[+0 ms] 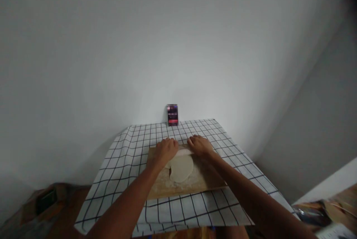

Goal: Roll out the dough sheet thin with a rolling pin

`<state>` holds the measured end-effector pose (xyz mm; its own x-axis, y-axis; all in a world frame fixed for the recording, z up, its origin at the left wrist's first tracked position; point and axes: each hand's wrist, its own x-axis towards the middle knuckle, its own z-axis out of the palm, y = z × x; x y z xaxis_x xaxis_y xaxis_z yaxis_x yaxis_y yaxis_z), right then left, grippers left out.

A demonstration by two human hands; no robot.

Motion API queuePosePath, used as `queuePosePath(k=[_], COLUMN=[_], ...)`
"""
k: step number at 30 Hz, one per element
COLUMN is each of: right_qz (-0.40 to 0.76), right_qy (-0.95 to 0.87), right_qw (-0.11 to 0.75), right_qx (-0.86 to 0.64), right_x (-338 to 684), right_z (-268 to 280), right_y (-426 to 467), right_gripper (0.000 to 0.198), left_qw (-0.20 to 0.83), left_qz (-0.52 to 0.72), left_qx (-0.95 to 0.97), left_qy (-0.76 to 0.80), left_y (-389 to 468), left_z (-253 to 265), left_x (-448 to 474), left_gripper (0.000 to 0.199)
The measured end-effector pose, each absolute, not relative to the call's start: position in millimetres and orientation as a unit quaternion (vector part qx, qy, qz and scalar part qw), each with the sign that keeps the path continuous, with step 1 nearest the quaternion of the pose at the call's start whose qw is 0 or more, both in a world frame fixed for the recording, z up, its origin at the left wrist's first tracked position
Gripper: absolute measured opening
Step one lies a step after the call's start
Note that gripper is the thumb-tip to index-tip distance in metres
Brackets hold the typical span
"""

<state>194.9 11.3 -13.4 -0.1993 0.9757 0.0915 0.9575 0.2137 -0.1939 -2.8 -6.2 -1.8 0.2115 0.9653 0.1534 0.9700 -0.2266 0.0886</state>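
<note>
Evidently both hands are at work over the desk: the left hand (167,148) and the right hand (200,145) lie over the two ends of a pale rolling pin (183,152), whose middle shows between them. The fingers of each hand point forward, close together and bent over the pin; whether they close all the way around it I cannot tell, since their undersides are hidden.

Just on the near side of the pin lies a flat, rounded sheet of dough (182,168) — pale, with a notch in its left edge, where the left hand and wrist come close. It rests on a wooden board (205,182) dusted with white near the dough. The board sits on a white cloth (126,166) with a grid of dark lines, which covers the desk and hangs in soft folds on the left.

At the far edge, a small dark upright object (172,115) stands against the plain wall (173,45) — its front is pixelated, with a red band low down. On the floor at the left is a blurred brown box (51,199) with a dark opening.
</note>
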Motion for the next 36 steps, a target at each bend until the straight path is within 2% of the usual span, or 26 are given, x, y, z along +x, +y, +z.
queuePosePath(k=[3, 8, 11, 18, 26, 30, 36], right_qz=[0.066, 0.087, 0.093, 0.063, 0.024, 0.016, 0.021], right_qy=[-0.769, -0.767, -0.761, -0.754, -0.76, -0.771, -0.785], right_qw=[0.073, 0.047, 0.045, 0.077, 0.098, 0.139, 0.159], right_qx=[-0.632, -0.634, -0.641, -0.649, -0.642, -0.621, -0.599], right_x=[188.0, 179.9, 180.7, 185.3, 187.1, 190.0, 196.9], right_z=[-9.4, -11.8, -16.0, -14.4, -10.0, -19.8, -30.4], right_y=[42.5, 75.7, 77.8, 41.6, -24.1, -56.6, -71.1], right_gripper=[0.063, 0.047, 0.045, 0.047, 0.041, 0.044, 0.047], left_qw=[0.014, 0.017, 0.018, 0.027, 0.043, 0.044, 0.039], left_qz=[-0.077, -0.066, -0.058, -0.061, -0.102, -0.116, -0.152], left_qx=[-0.752, -0.739, -0.741, -0.751, -0.771, -0.785, -0.801], left_qy=[-0.654, -0.67, -0.669, -0.656, -0.627, -0.607, -0.577], left_y=[15.1, 34.7, 38.5, 27.2, -15.2, -47.6, -75.3], left_z=[1.4, 3.3, 3.0, 0.3, -2.2, -7.3, -11.9], left_x=[-4.1, -6.9, -6.3, -4.7, -3.2, -5.9, -10.2], left_gripper=[0.055, 0.057, 0.055, 0.057, 0.041, 0.039, 0.043])
